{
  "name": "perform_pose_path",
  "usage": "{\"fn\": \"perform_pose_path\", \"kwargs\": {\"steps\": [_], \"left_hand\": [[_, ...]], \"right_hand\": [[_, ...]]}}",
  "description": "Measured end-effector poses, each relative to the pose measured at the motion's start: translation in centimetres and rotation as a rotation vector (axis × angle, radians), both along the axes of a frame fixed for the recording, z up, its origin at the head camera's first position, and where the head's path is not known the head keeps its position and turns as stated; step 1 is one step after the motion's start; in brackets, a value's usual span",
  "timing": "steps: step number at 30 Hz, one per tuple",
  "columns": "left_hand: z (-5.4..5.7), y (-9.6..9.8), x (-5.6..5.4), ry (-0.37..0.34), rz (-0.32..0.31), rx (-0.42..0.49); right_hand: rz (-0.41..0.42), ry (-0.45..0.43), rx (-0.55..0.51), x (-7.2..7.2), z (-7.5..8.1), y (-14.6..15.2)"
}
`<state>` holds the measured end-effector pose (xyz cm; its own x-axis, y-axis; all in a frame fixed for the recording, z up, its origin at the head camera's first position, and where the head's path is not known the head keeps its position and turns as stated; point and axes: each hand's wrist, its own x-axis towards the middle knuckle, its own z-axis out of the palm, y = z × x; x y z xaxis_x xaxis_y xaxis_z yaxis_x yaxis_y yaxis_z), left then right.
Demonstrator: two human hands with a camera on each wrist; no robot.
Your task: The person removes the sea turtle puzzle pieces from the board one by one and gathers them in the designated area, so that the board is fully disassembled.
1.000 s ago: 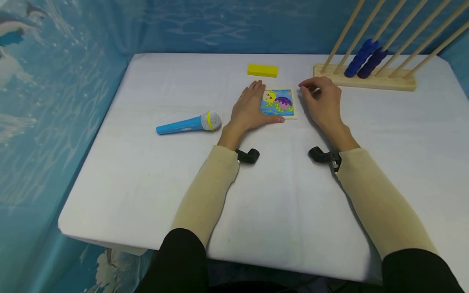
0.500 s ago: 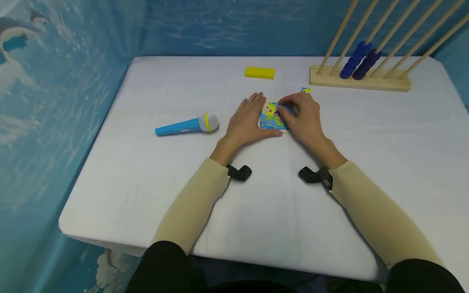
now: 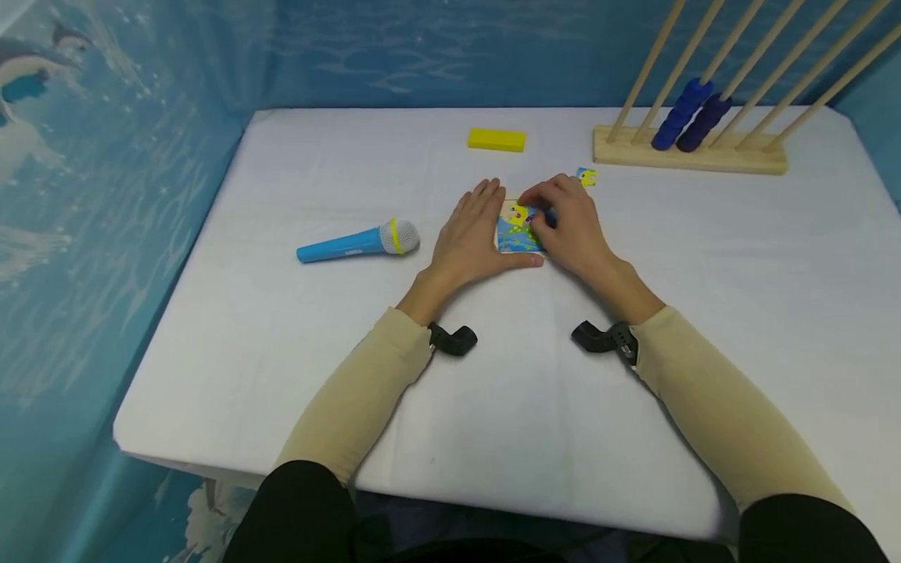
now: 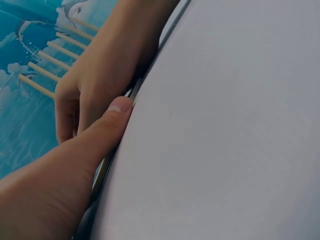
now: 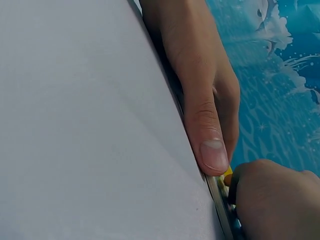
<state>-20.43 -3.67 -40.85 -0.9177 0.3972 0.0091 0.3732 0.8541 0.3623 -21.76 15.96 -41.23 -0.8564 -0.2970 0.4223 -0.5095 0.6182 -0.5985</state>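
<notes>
A small square picture puzzle (image 3: 510, 238), blue with a yellow cartoon animal, lies on the white table. My left hand (image 3: 468, 234) lies along its left side, fingers straight, with the thumb stretched along its near edge. Over the puzzle's right part, my right hand (image 3: 573, 227) has thumb and forefinger bent down onto the picture and hides much of it. I cannot tell whether they pinch a piece. Just beyond that hand rests a loose blue and yellow puzzle piece (image 3: 586, 177). The right wrist view shows the puzzle's thin edge (image 5: 215, 195) beneath the left thumb (image 5: 214, 155).
A blue toy microphone (image 3: 359, 241) lies left of the left hand. Behind the puzzle is a yellow block (image 3: 497, 140). At the back right stands a wooden bead rack (image 3: 693, 158) with tall rods and blue and purple beads. Sea-patterned blue cloth (image 3: 422, 55) hangs behind the table.
My right hand has moved left and nearer, from beside the puzzle to over its right part. The loose piece has come into view behind it. The puzzle and left hand have shifted slightly nearer.
</notes>
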Motion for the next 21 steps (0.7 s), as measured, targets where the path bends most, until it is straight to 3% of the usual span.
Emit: {"fn": "perform_pose_path", "kwargs": {"steps": [9, 21], "left_hand": [[0.5, -0.1, -0.4, 0.014, 0.019, -0.022], [0.3, 0.1, -0.4, -0.006, 0.018, 0.001]], "right_hand": [[0.029, -0.103, 0.033, -1.7, 0.8, -1.4], [-0.012, -0.163, 0.068, -1.3, 0.7, -1.1]]}}
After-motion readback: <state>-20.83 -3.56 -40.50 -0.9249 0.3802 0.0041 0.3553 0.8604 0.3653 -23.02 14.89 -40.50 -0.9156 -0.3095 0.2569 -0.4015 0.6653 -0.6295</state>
